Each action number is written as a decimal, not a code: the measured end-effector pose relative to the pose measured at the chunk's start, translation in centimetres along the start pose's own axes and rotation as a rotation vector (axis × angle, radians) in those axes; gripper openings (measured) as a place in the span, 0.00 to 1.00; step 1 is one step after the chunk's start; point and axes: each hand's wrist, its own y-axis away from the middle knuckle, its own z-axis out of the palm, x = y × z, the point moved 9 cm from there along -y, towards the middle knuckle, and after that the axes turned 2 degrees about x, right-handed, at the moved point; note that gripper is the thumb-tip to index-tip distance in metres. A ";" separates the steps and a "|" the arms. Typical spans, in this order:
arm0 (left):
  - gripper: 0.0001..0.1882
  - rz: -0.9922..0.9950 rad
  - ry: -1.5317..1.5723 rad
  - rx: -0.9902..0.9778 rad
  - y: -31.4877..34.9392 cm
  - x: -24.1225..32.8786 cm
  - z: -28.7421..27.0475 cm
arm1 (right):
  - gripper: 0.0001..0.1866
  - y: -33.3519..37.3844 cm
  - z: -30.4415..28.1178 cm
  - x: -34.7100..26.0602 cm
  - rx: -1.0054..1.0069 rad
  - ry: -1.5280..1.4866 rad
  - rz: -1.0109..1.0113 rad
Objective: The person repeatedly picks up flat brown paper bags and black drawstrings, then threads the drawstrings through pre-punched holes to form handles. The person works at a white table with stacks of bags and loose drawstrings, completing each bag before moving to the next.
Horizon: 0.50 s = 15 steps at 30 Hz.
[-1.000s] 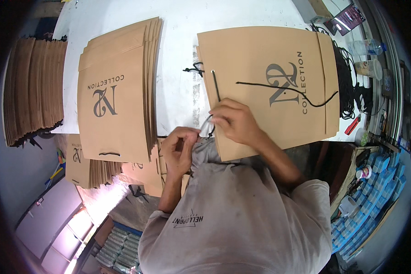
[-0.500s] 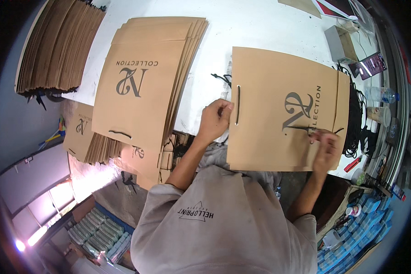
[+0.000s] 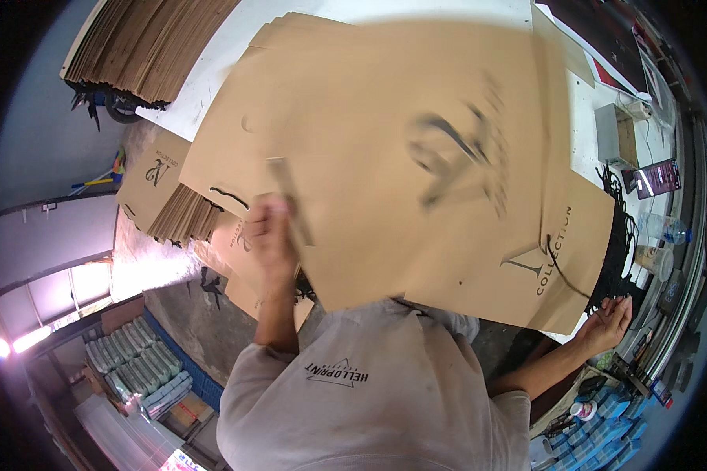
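My left hand (image 3: 271, 231) grips the edge of a flat brown paper bag (image 3: 353, 141), by its handle side. The bag is blurred by motion and tilted over the table, hiding much of the stack on the left. Beneath its lower right corner lies another flat brown paper bag (image 3: 581, 235) with dark print and a loose black cord (image 3: 565, 275) across it. My right hand (image 3: 609, 324) is beside that bag's lower right corner, at the bundle of black cords (image 3: 622, 235). Its fingers are drawn together; what they hold, if anything, is too small to make out.
Stacked brown bags (image 3: 149, 47) stand at the far left, and more bags (image 3: 159, 188) sit lower beside the table. Along the right edge are a grey box (image 3: 614, 135), a phone (image 3: 657, 179), a plastic bottle (image 3: 668, 228) and a cup (image 3: 653, 261).
My left hand has carried the bag up and to the left, over the left stack, uncovering another bag. My right hand has moved right and down, off the bag to the cord bundle.
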 end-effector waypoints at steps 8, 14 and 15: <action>0.07 -0.258 -0.187 0.456 -2.3 -5.9 -18.8 | 0.19 -1.0 0.8 1.4 -0.065 -0.029 0.042; 0.17 -0.296 -0.480 0.353 -4.2 -6.7 -19.2 | 0.26 -3.2 -0.2 -3.0 -0.126 -0.028 0.071; 0.18 -0.307 -0.523 0.343 -4.3 -6.7 -19.0 | 0.24 -4.6 -1.9 -3.6 -0.127 -0.024 0.066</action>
